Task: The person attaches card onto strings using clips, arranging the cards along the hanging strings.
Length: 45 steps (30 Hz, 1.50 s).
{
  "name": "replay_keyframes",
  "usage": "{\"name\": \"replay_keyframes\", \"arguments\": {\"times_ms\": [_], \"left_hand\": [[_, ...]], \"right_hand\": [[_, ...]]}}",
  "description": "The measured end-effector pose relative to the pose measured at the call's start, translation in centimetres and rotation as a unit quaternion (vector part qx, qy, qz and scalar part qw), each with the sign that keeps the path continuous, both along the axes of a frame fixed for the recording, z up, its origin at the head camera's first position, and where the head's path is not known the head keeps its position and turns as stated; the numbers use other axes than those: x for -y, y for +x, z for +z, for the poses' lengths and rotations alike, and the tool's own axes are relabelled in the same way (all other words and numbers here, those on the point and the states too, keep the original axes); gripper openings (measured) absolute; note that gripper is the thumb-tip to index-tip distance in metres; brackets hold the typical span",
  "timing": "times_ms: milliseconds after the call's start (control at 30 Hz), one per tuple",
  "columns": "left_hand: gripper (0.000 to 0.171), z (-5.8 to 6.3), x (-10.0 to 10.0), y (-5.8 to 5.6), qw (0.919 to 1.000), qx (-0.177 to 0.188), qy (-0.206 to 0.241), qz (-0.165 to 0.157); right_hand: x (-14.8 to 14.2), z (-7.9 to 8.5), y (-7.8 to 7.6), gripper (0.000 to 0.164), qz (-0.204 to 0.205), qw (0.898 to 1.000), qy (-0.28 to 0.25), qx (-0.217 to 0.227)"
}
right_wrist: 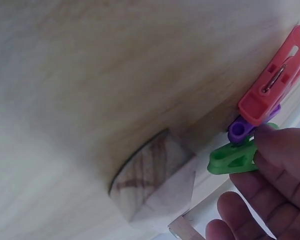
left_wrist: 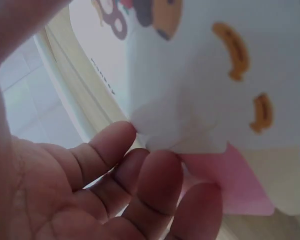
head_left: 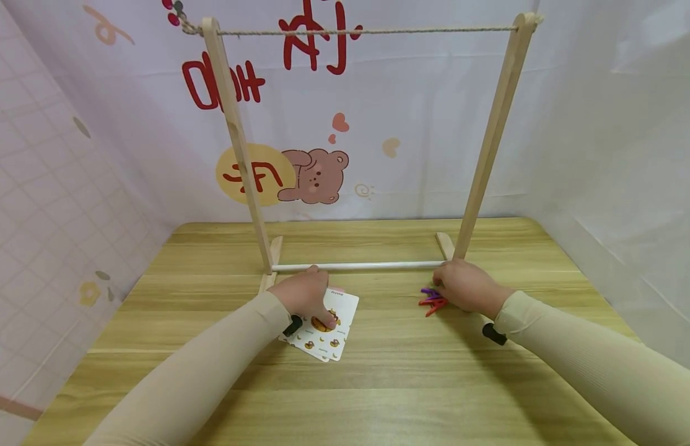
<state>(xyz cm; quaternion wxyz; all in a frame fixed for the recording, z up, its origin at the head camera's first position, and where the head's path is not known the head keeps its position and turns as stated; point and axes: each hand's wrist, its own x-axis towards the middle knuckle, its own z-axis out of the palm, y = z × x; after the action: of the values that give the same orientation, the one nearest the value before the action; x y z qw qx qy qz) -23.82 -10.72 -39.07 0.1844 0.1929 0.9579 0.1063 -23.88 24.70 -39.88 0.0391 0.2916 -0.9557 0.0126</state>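
A small stack of printed cards (head_left: 345,310) lies on the table, the top one white with cartoon figures and bananas. My left hand (head_left: 301,293) grips the stack, thumb on the printed face and fingertips at the far edge. In the left wrist view, a pink card (left_wrist: 230,182) shows beneath the white card (left_wrist: 190,75). On the right, my right hand (head_left: 469,287) pinches a green clothespin (right_wrist: 232,159) between thumb and fingers. Beside it lie a purple clothespin (right_wrist: 238,129) and a red clothespin (right_wrist: 276,80), close together; the thumb partly covers the green one.
Behind the hands stands a wooden frame with a left post (head_left: 233,124) and right post (head_left: 494,133). A twine line (head_left: 373,31) joins their tops, and a white rod (head_left: 362,266) spans low between them. A printed cloth (head_left: 428,124) hangs behind the wooden table (head_left: 378,396).
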Motion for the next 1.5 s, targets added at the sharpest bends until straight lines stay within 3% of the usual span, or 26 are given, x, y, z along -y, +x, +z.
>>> {"name": "replay_keyframes", "arguments": {"times_ms": [200, 400, 500, 700, 833, 1233, 1500], "left_hand": [[0.072, -0.2, 0.2, -0.4, 0.9998, 0.02, 0.005, 0.004], [0.067, -0.1, 0.2, -0.3, 0.999, 0.036, 0.023, 0.016], [0.069, 0.2, 0.2, 0.1, 0.9992, 0.023, 0.022, 0.025], [0.088, 0.4, -0.4, 1.3, 0.9969, -0.018, 0.003, 0.076], [0.092, 0.1, -0.9, 1.9, 0.9954, -0.018, -0.002, 0.094], [0.088, -0.1, -0.7, 1.3, 0.9921, 0.001, 0.027, 0.122], [0.092, 0.1, -0.5, 1.4, 0.992, -0.007, 0.004, 0.126]], "right_hand": [[0.2, 0.4, 0.2, 0.014, 0.008, 1.0, -0.008, -0.004], [0.5, 0.7, 0.3, 0.003, -0.009, 1.0, -0.024, 0.003], [0.6, 0.9, 0.4, 0.005, -0.026, 0.999, -0.037, 0.016], [0.8, 0.9, 0.3, 0.009, -0.041, 0.998, -0.053, 0.022], [0.9, 0.9, 0.2, 0.011, -0.039, 0.998, -0.053, 0.015], [0.9, 0.9, 0.1, 0.012, -0.037, 0.997, -0.066, 0.008], [0.9, 0.8, 0.0, 0.012, -0.034, 0.997, -0.069, 0.008]]}}
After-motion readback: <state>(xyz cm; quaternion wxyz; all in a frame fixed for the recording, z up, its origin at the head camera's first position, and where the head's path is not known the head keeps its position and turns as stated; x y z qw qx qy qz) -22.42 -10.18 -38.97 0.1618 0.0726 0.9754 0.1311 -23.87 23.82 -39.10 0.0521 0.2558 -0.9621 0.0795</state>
